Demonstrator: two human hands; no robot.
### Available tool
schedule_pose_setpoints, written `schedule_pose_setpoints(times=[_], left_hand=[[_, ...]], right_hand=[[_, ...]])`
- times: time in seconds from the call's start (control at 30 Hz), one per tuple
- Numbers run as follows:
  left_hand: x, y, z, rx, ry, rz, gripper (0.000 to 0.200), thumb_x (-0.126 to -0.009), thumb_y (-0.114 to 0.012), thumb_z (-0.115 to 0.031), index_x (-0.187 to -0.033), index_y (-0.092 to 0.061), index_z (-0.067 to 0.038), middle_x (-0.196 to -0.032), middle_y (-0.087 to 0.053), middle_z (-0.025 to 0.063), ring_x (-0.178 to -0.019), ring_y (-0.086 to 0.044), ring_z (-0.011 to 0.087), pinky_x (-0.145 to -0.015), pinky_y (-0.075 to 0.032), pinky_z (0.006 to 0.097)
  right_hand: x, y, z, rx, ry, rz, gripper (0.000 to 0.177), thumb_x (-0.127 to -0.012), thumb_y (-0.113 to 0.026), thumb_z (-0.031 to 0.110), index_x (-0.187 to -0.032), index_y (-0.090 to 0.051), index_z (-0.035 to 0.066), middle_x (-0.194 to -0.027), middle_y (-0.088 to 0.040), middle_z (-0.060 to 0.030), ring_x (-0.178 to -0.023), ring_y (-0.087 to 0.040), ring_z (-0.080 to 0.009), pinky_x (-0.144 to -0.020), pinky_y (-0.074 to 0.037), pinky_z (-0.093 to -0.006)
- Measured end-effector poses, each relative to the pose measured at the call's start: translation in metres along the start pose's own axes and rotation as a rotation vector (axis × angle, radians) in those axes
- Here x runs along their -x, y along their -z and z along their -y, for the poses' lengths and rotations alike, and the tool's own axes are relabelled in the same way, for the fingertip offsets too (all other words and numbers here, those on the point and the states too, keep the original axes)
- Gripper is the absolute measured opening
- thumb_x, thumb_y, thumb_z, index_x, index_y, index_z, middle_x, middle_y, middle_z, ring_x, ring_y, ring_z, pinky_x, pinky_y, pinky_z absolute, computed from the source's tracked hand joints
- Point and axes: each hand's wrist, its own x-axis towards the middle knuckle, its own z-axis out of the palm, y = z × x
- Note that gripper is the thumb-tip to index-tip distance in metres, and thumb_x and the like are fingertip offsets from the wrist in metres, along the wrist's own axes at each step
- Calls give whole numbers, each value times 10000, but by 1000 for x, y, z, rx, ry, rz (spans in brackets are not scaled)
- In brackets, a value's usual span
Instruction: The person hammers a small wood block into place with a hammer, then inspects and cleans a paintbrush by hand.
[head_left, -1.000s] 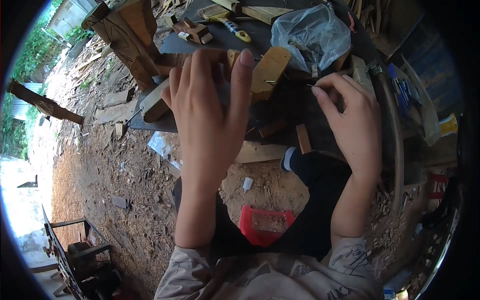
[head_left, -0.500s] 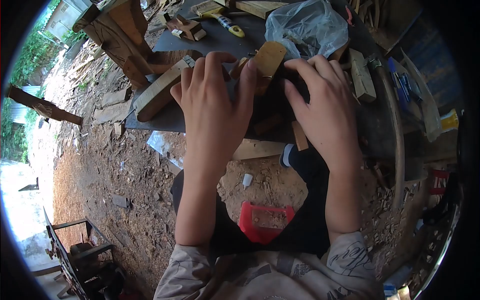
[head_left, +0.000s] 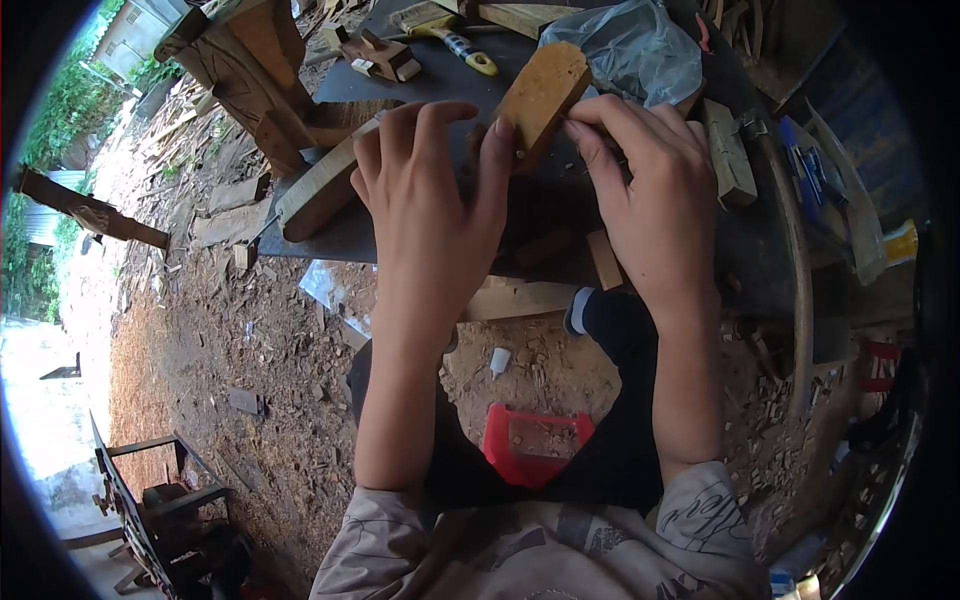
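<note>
A yellowish wooden block [head_left: 542, 88] with a rounded end is tilted up above the dark tabletop. My left hand [head_left: 432, 180] is curled at its lower left, the thumb against its edge and the index finger arched over; the grip's inner side is hidden. To the right, my right hand [head_left: 655, 185] has thumb and index finger pinched together close to the block's right edge. Whatever small thing may be between those fingertips does not show. A small wood piece [head_left: 604, 259] lies on the table below my right hand.
On the dark table [head_left: 335, 225] are a long wooden piece [head_left: 325, 190], a wooden hand plane [head_left: 378, 55], a yellow-handled brush [head_left: 465, 50], a clear plastic bag [head_left: 635, 50] and a wood block [head_left: 730, 155]. A red plastic stool [head_left: 515, 465] shows between my legs.
The wooden block has turned and risen, showing more of its broad face. My right fingertips have closed from apart into a pinch by its edge. My left hand has barely moved.
</note>
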Motion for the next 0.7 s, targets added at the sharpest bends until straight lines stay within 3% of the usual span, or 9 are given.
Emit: schedule_pose_setpoints(times=[0.1, 0.23, 0.33, 0.4, 0.53, 0.7], left_hand=[[-7, 7, -2, 50, -37, -51, 347, -1007, -678, -333, -1158, -675, -21, -1115, -649, 180, -1111, -582, 364, -1019, -419, 468], [-11, 19, -13, 711, 238, 124, 418, -1047, -645, -405, -1119, -671, 6, -976, -673, 121, -960, -641, 211, -853, -491, 347], [-10, 31, -21, 1009, 343, 297, 475, -1064, -621, -455, -1078, -667, 17, -879, -668, 53, -837, -634, 111, -737, -495, 264], [-11, 36, -19, 1076, 389, 451, 493, -1071, -608, -472, -1044, -667, 17, -847, -658, 14, -782, -612, 72, -697, -486, 229], [-10, 34, -21, 920, 360, 398, 487, -1084, -590, -448, -972, -659, 21, -769, -651, 33, -707, -610, 76, -642, -495, 243], [-7, 18, -17, 982, 365, 352, 479, -1087, -590, -426, -949, -661, 27, -698, -633, 52, -657, -614, 78, -601, -497, 261]], right_hand=[[-4, 5, -3, -53, 124, -71, 69, -958, -712, 163, -996, -699, 107, -873, -720, -19, -817, -644, -233, -796, -463, -385], [-6, 19, 2, -256, 163, -100, 80, -949, -729, 69, -1028, -716, 62, -911, -718, -56, -843, -666, -220, -773, -470, -318], [-4, 25, 3, -340, 142, -62, 89, -964, -734, 104, -1019, -704, 40, -888, -704, -49, -826, -651, -175, -770, -475, -295], [-1, 26, 3, -411, 113, -27, 139, -964, -745, 143, -1017, -697, 24, -881, -697, -43, -818, -638, -152, -763, -473, -282], [1, 33, 10, -567, 9, 89, 224, -959, -761, 204, -986, -680, -3, -873, -684, -41, -802, -610, -114, -732, -466, -261], [1, 36, 15, -435, -176, 171, 261, -961, -775, 233, -948, -712, -20, -851, -682, -38, -778, -608, -97, -722, -463, -252]])
